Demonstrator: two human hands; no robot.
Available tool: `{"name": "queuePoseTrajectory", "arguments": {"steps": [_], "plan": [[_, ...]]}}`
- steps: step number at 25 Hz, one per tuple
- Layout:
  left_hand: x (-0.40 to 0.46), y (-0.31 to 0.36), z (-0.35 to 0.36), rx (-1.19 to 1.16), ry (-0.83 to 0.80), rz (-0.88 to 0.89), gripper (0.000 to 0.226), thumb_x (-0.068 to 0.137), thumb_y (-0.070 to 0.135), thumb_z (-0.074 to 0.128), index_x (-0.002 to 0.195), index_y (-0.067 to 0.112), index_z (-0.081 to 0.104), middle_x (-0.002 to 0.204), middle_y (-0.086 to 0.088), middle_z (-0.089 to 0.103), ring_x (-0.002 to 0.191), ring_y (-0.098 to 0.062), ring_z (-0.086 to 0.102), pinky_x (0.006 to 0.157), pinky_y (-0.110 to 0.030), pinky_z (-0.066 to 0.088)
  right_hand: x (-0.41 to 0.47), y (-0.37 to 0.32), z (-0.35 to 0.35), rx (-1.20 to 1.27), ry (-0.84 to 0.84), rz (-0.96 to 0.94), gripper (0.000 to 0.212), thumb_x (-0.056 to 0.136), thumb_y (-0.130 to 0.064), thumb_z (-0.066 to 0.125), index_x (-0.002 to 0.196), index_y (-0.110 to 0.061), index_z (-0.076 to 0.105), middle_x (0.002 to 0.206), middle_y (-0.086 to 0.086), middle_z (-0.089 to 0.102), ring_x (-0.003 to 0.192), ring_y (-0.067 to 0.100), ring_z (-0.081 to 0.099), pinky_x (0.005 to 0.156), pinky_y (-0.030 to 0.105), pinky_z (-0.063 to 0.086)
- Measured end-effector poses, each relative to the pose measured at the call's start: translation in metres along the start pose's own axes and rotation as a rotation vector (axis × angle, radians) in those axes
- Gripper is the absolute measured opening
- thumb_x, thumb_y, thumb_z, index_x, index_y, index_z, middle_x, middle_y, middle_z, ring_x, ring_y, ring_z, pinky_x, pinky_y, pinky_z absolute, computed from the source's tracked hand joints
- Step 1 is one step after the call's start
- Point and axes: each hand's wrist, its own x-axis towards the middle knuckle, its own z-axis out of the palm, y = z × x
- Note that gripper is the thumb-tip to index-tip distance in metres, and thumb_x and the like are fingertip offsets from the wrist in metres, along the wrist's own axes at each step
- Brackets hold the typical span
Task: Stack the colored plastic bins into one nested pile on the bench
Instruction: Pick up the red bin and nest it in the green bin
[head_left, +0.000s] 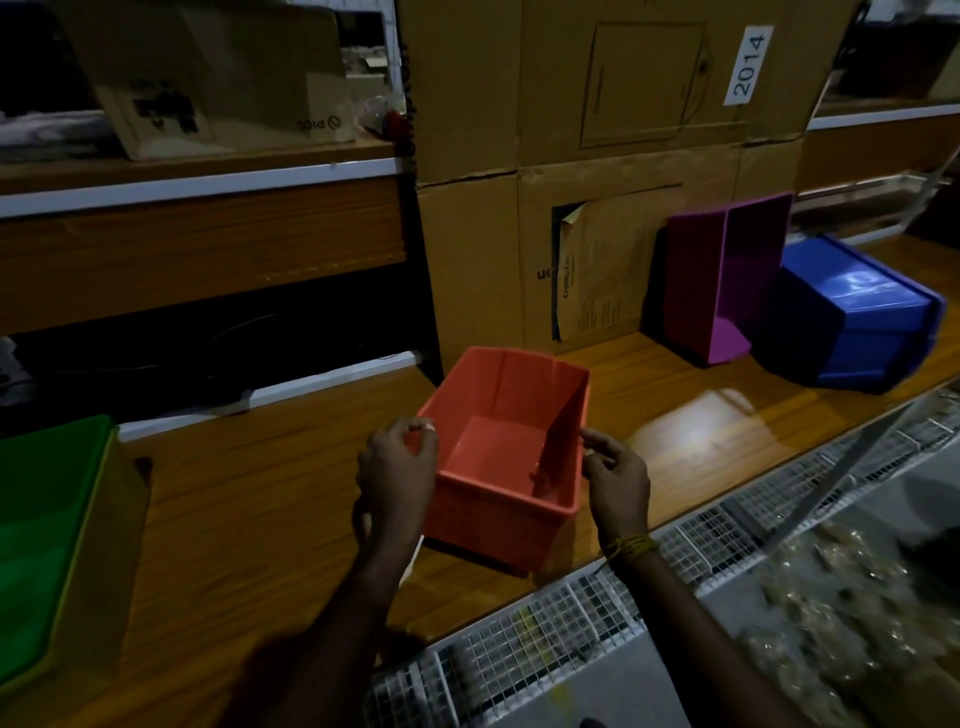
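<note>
Orange bin (506, 457) upright and open-topped at centre frame, empty, resting on wooden bench (260, 519) near its front edge. Left hand (397, 475) at the bin's left rim, fingers curled with thumb and forefinger close at the rim; actual pinch on the plastic not clear enough to tell. Right hand (615, 475) at the bin's right rim, fingers (597, 441) loosely bent beside the wall, contact likewise impossible to confirm; yellow thread band (628, 545) around that wrist. Green bin (47, 540) at lower left edge of frame, nested inside yellow bin (104, 525), only partly in view. Purple bin (727, 278) at right of centre, standing on end against cardboard boxes (519, 156), opening turned right. Blue bin (852, 317) just beside it at right, tipped over, touching or nearly touching the purple one. White label reading "2014" (749, 65), turned sideways, on the upper box at top right. Printed paper sheet (597, 270) stuck on the lower box, text too small to read apart from fragments. Smaller carton (218, 78) at upper left, upside down, bearing the inverted word "bico". Wire mesh (571, 623) along lower right, below the bench edge.
</note>
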Motion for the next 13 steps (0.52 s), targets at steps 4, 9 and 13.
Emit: {"name": "queuePoseTrajectory", "arguments": {"steps": [4,9,13], "plan": [[-0.010,-0.018,0.000,0.240,-0.112,-0.096,0.022,0.090,0.050,0.053,0.108,0.041,0.062,0.124,-0.007,0.060,0.114,-0.031,0.055,0.097,-0.045,0.045,-0.016,0.016,0.007,-0.051,-0.114,0.018,0.029,0.092,-0.004,0.057,0.111,-0.020,0.071,0.114,0.006,0.071,0.089,0.021,0.072,0.079,0.047,0.062],[-0.031,-0.012,0.003,0.373,-0.189,-0.023,0.032,0.088,0.045,0.061,0.118,0.036,0.062,0.142,-0.010,0.049,0.139,-0.031,0.035,0.118,-0.050,0.019,-0.022,0.021,0.014,-0.051,-0.174,0.032,0.025,0.094,-0.008,0.059,0.114,-0.016,0.070,0.115,0.012,0.067,0.091,0.026,0.072,0.077,0.043,0.064],[-0.068,0.013,0.016,0.038,-0.450,0.132,0.027,0.090,0.034,0.064,0.115,0.026,0.068,0.113,0.002,0.073,0.102,-0.014,0.067,0.091,-0.032,0.052,-0.026,0.017,0.020,-0.054,-0.259,0.021,0.026,0.094,-0.002,0.056,0.114,-0.012,0.070,0.111,0.015,0.067,0.082,0.026,0.072,0.071,0.035,0.063]]}}
